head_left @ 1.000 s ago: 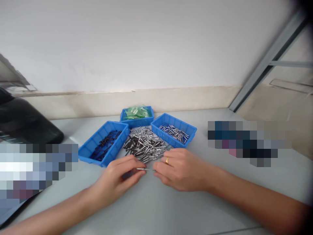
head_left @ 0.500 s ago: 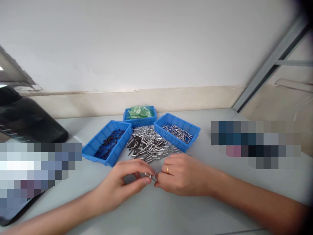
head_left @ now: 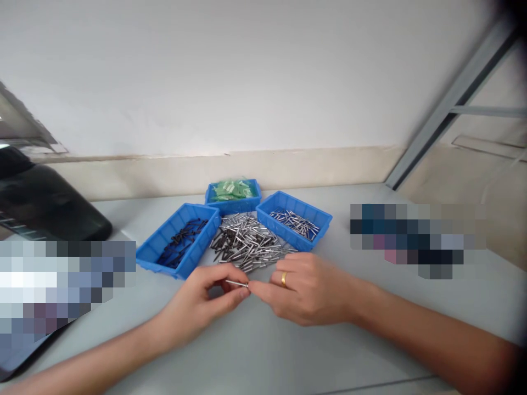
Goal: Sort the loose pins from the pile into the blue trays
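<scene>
Between my two hands is a thin silver rivet, its narrow end pointing left. My left hand pinches it between thumb and forefinger. My right hand, with a gold ring on one finger, is closed, and its fingertips meet the rivet's right end. Whether anything else lies inside the curled right fingers is hidden. Just beyond the hands is a loose pile of silver and black rivets. A blue bin with black rivets stands left of the pile, and another blue bin with silver ones stands right.
At the back, a third blue bin holds green packets. A dark bottle stands at the left. Blurred-out patches cover items at the left front and right. A wall closes off the grey table's far side.
The rivet has turned: its thin end now points left, where it pointed right before. My right hand has shifted left, its forefinger reaching out to my left fingertips. The view has moved slightly.
</scene>
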Available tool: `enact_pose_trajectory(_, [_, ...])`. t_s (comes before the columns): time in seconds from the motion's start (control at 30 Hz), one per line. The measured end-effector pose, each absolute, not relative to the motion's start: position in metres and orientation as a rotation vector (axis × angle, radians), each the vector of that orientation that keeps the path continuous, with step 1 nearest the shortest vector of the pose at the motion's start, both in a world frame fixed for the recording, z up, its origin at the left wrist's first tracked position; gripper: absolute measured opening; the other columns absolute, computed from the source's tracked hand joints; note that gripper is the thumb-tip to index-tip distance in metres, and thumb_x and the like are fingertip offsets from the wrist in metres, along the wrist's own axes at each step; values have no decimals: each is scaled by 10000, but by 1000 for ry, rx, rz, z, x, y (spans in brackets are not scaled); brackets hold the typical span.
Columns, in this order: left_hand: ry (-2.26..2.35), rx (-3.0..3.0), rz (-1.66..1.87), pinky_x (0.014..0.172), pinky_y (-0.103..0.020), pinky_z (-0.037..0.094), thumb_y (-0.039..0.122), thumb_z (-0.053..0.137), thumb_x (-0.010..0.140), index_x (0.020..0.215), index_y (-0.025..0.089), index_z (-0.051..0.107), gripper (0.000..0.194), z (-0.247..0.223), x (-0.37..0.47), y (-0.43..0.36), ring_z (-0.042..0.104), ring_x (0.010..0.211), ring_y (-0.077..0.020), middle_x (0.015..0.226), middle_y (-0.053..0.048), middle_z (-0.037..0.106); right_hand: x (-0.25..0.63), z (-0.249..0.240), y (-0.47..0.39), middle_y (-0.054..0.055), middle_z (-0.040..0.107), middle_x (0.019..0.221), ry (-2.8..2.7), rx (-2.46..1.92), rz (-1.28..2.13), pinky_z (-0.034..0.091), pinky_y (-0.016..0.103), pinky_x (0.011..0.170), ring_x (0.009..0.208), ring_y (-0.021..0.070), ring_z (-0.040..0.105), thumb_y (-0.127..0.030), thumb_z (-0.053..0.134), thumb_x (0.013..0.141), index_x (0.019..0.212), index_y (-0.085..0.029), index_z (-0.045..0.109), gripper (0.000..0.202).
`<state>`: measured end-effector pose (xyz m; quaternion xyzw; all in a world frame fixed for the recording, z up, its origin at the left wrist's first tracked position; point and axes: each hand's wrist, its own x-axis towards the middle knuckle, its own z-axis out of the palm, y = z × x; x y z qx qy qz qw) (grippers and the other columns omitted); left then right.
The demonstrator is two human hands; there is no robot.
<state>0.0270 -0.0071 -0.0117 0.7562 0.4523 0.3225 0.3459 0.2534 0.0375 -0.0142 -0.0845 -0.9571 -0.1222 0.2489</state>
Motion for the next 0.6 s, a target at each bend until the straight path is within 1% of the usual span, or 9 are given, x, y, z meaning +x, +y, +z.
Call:
enact_pose_trajectory(0.13, [1158,1944,893,596,-197,501,222,599,825,846,205,668,74,-13,25,-5,606,670,-122,738,7,675,254,-12,39,-55,458,559,-2598,-238,-336,202,282,518,530,104,358,-149,449,847,1034,-171,548,213])
enact_pose_trajectory(0.3, [1085,1928,940,583,-188,496,195,608,812,795,206,663,59,-12,26,-4,592,651,-111,712,14,654,253,-11,39,-55,455,565,-2637,-188,-328,189,281,506,523,106,350,-169,438,857,1011,-184,554,193])
enact_pose_trajectory(0.43, [1130,1917,907,586,-194,490,218,593,827,823,210,655,63,-12,26,-4,586,659,-115,724,12,646,253,-12,40,-49,490,605,-2702,-221,-324,201,286,507,542,107,379,-158,456,841,1058,-186,537,233])
enact_pose_trajectory(0.5, [1143,1899,873,622,-208,497,237,568,848,846,210,640,77,-13,25,-4,601,728,-131,796,-4,654,253,-12,39,-51,477,589,-2682,-214,-333,203,285,506,541,106,378,-154,460,839,1011,-180,546,194])
enact_pose_trajectory(0.57, [1136,1866,832,663,-217,502,255,547,864,875,206,622,90,-15,25,-5,606,851,-153,954,-31,652,253,-11,39,-60,422,533,-2580,-193,-337,197,282,500,517,105,351,-158,455,840,901,-176,555,119])
enact_pose_trajectory(0.6, [1136,1849,803,662,-215,500,265,539,871,887,203,614,99,-15,25,-5,602,870,-155,1004,-38,641,253,-10,38,-64,402,515,-2515,-188,-337,196,280,498,508,104,339,-159,456,838,868,-176,553,102])
